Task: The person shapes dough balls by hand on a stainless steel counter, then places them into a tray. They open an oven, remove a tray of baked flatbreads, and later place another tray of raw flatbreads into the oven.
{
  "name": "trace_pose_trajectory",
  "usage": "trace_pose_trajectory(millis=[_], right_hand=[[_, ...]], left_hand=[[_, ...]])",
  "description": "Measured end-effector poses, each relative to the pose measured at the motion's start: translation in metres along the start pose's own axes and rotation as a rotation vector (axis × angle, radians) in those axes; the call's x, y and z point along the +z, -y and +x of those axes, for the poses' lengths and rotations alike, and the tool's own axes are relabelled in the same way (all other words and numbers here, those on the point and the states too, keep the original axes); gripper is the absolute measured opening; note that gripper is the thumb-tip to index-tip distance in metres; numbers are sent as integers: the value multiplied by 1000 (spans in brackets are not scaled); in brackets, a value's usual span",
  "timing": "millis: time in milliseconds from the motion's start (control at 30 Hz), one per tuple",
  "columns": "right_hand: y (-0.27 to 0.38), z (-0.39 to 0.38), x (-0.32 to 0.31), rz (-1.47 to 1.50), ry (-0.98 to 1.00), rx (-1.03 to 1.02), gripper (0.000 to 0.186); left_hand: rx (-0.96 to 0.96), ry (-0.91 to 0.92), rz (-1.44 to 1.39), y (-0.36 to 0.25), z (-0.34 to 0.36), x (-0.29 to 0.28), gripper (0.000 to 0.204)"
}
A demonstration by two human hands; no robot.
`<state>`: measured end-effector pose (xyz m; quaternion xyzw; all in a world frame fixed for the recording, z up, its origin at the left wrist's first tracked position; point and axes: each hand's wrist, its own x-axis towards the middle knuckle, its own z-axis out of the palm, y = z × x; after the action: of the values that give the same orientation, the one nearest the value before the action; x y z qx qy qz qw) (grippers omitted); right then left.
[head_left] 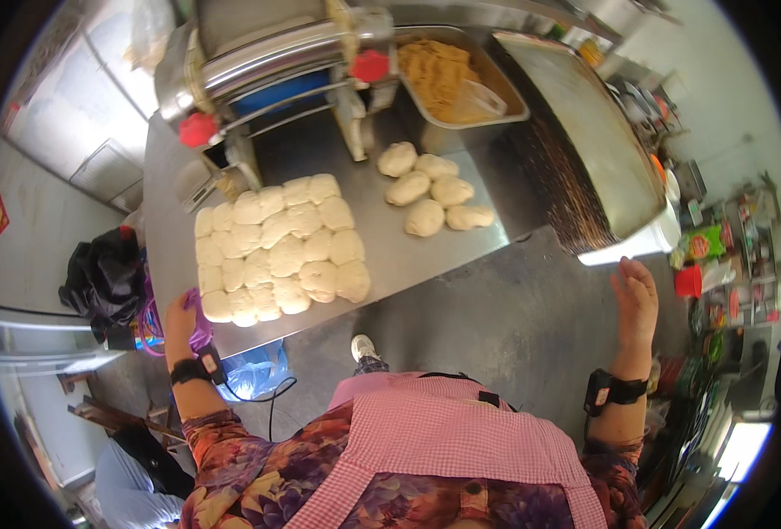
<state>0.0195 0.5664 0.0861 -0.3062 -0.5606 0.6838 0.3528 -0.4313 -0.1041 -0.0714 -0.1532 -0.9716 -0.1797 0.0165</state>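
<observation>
My left hand (181, 310) is at the table's left edge, beside a block of many pale dough portions (280, 247) and in front of purple plastic (201, 326); I cannot tell whether its fingers grip anything. My right hand (635, 298) is raised beyond the table's right end, fingers loosely bent and apart, holding nothing visible, near a stack of dark-edged metal sheet trays (597, 150). Several separate oval dough pieces (412, 187) lie on the steel table (426, 260) between the block and the trays.
A roller machine (267, 62) with red knobs stands at the back, beside a pan (518, 113) of orange-brown contents. A white container (659, 229) sits under the trays. Dark bags (99, 282), blue plastic (258, 370) and wooden pieces (117, 419) are low at left; cluttered shelves (730, 291) are at right.
</observation>
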Motion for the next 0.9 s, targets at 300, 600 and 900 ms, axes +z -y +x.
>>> trace_pose_trajectory(millis=[300, 600, 900], right_hand=[[22, -67, -164, -3, -202, -36, 28], [15, -171, -347, 421, -349, 93, 22], [15, -227, -481, 639, -494, 109, 19]], left_hand=[[-362, -273, 245, -44, -27, -15, 43], [-16, 154, -1785, -378, -106, 25, 31], [-190, 1433, -1649, -848, -321, 153, 23]])
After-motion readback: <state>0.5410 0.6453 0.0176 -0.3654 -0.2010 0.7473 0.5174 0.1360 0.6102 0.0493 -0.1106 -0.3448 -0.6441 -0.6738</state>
